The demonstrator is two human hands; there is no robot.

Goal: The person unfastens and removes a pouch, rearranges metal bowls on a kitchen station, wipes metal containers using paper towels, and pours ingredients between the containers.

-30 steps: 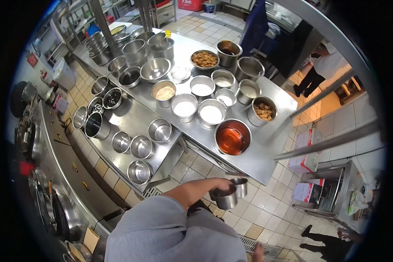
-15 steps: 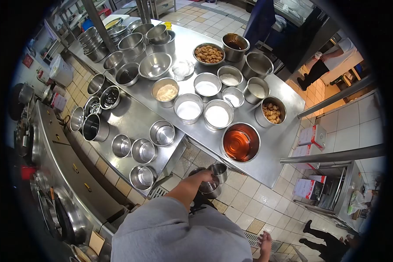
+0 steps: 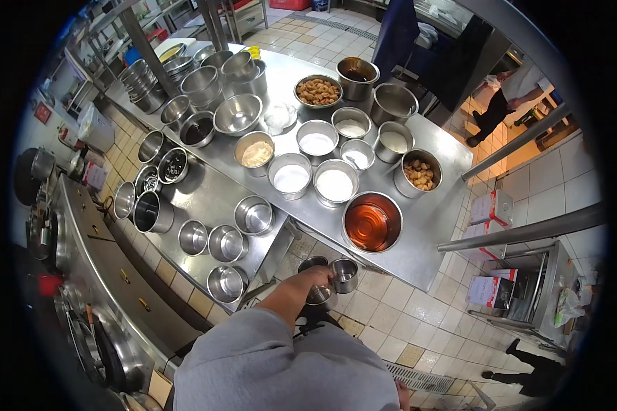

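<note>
In front of my body, my left hand (image 3: 319, 277) is closed on the rims of a small cluster of steel pots. One pot (image 3: 344, 275) hangs on its right side, another pot (image 3: 321, 299) sits below the fingers, and a third rim shows behind. Their contents, if any, I cannot make out. Only a sliver of my right hand (image 3: 404, 396) shows at the bottom edge beside the grey shirt; its fingers are hidden. Nearest to the held pots on the table is a pot of reddish liquid (image 3: 373, 222).
Several steel pots of white powder, such as this one (image 3: 290, 176), stand on the steel table (image 3: 418, 253). A lower steel counter (image 3: 185, 240) carries several bare pots. Steel posts rise at the table's edges. Other people's legs (image 3: 528, 375) show at right.
My left hand and its pots have shifted slightly left, the right-side pot swinging a little lower. My right hand has dropped almost out of sight. The view has tilted slightly.
</note>
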